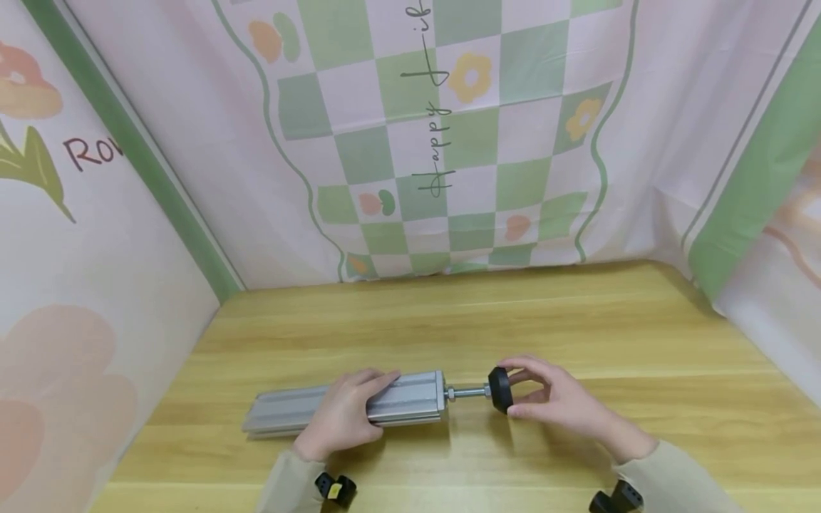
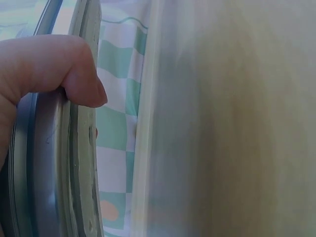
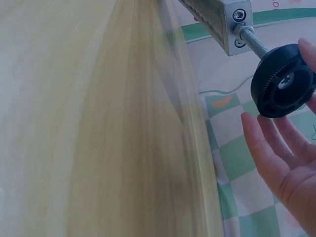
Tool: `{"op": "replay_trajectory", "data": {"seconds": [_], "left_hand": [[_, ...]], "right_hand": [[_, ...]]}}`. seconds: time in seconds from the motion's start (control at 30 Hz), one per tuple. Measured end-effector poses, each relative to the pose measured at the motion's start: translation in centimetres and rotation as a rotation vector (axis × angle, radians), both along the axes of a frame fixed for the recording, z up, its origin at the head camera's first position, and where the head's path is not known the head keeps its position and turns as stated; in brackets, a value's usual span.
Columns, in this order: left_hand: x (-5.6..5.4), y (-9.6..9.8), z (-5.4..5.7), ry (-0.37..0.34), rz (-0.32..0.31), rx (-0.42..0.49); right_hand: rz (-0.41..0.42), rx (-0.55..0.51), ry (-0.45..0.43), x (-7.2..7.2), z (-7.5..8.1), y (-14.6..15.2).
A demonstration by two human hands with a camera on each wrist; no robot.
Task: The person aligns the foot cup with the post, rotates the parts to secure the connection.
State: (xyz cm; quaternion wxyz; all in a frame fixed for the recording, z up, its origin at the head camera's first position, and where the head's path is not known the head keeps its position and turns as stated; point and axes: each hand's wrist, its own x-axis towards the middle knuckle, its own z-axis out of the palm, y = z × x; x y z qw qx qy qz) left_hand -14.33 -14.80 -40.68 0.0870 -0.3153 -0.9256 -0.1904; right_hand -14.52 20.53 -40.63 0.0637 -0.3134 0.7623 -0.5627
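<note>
Printed curtains (image 1: 474, 135) hang along the tabletop's (image 1: 577, 313) left, far and right edges. I count one aluminium profile (image 1: 410, 399), one threaded rod (image 1: 470, 392) sticking out of its end, one black levelling foot (image 1: 499, 390) on that rod, and two socket screws (image 3: 239, 15). My left hand (image 1: 346, 410) grips the profile, hiding part of it, well short of the far edge; rightward, my right hand (image 1: 551, 402) pinches the foot's rim

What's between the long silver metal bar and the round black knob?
A thin silver threaded metal rod, with a silver metal nut at the bar's end, shown in the right wrist view.
</note>
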Motion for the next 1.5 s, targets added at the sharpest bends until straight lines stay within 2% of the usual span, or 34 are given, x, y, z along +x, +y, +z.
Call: {"op": "replay_trajectory", "data": {"seconds": [0.13,0.5,0.67,1.0,1.27,1.5], "left_hand": [[0.0,0.0,-0.1,0.002,-0.005,-0.001],[0.3,-0.1,0.0,0.002,0.002,-0.004],[0.4,0.0,0.0,-0.004,0.006,0.003],[0.4,0.0,0.1,-0.005,0.004,0.005],[0.3,0.1,0.1,-0.004,0.002,0.005],[0.2,0.1,-0.1,0.006,0.006,-0.004]], "right_hand": [[0.014,-0.010,-0.053,0.1,0.1,0.0],[-0.009,-0.003,-0.040,0.3,0.0,-0.3],[0.002,-0.022,-0.106,0.4,0.3,-0.4],[-0.018,-0.036,-0.299,0.5,0.8,-0.4],[-0.075,0.009,-0.349,0.2,1.1,-0.8],[-0.063,0.013,-0.367,0.0,1.1,-0.7]]}}
